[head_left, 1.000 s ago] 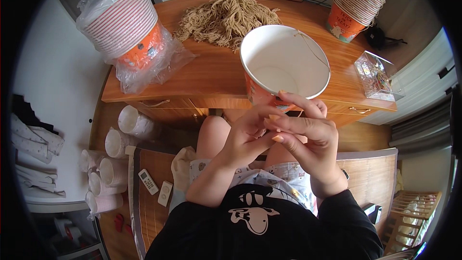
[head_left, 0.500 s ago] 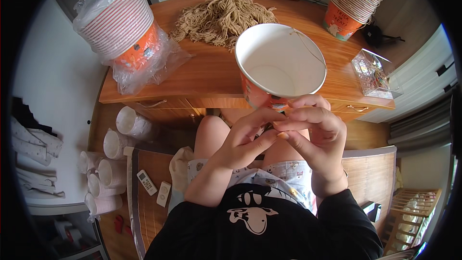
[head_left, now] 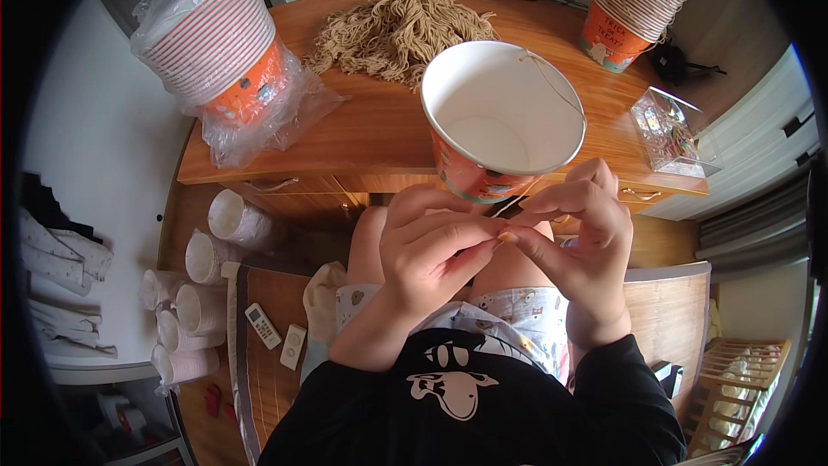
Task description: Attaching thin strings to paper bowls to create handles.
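In front of my lap, my left hand [head_left: 431,246] and my right hand [head_left: 582,220] meet with their fingertips close together. Both pinch at a thin pale string [head_left: 516,204], a short stretch of which shows above the fingers; its ends are hidden. Just beyond them, at the front edge of the table, a paper bucket [head_left: 470,164] with a white inside and an orange printed outside stands tilted toward me. Along its right inner wall hangs a thin string handle [head_left: 556,86].
A heap of tan strings [head_left: 401,34] lies behind the bucket on the wooden table [head_left: 371,134]. Plastic-wrapped stacked buckets [head_left: 216,43] stand left, another stack [head_left: 634,9] back right. A clear box [head_left: 668,134] sits at the right edge. Wrapped white buckets [head_left: 203,311] crowd the floor at left.
My left hand has turned more palm-down, and my right hand has shifted slightly right and down. A stretch of string now shows between the fingers and the bucket, which has barely moved.
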`<state>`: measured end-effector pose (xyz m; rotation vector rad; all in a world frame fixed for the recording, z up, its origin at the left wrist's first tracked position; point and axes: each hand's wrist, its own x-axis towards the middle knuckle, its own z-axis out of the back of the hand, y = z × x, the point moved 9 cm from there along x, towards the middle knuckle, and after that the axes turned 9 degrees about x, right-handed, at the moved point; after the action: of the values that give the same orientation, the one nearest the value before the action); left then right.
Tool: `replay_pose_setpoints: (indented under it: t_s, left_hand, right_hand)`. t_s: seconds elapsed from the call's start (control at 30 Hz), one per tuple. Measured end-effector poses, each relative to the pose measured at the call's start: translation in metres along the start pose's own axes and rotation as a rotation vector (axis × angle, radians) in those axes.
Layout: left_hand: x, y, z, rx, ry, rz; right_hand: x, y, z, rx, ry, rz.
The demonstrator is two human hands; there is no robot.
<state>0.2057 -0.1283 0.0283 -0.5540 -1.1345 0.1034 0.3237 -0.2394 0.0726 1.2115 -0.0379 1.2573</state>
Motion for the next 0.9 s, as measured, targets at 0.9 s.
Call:
replay_pose_setpoints:
  t_s: [0.9]
  left_hand:
    - [0.009,0.040,-0.007,-0.079,0.066,0.314]
  right_hand:
    - [0.069,0.007,0.001,-0.314,0.140,0.143]
